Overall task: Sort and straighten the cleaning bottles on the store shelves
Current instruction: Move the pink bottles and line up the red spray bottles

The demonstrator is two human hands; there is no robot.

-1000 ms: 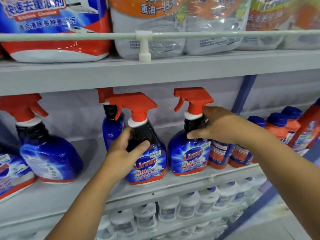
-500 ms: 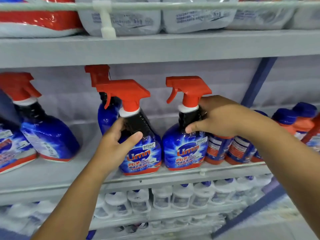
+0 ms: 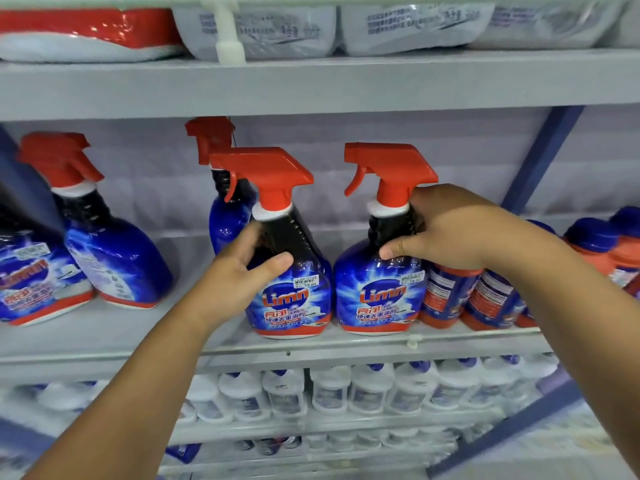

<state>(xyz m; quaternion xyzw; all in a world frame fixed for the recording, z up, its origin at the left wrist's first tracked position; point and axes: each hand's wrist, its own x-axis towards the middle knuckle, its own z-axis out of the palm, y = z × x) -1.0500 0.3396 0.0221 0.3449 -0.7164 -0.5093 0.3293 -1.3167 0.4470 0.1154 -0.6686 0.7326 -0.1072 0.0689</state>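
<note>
Head view: left hand (image 3: 239, 277) wrapped round neck of left spray bottle (image 3: 289, 271), right hand (image 3: 446, 230) gripping neck of right spray bottle (image 3: 381, 278), both upright, touching, at near edge of middle shelf (image 3: 311, 348), labels facing near, nozzles pointing right, triggers left.

Grey metal middle shelf (image 3: 104, 336) is loaded with blue spray bottles with red triggers: two front bottles (image 3: 294, 296) (image 3: 381, 292) stood upright, touching, labels forward; a third (image 3: 225, 216) set behind. Two more (image 3: 114, 258) are leaned at left. Orange-and-blue capped bottles (image 3: 485, 299) are packed at right.
</note>
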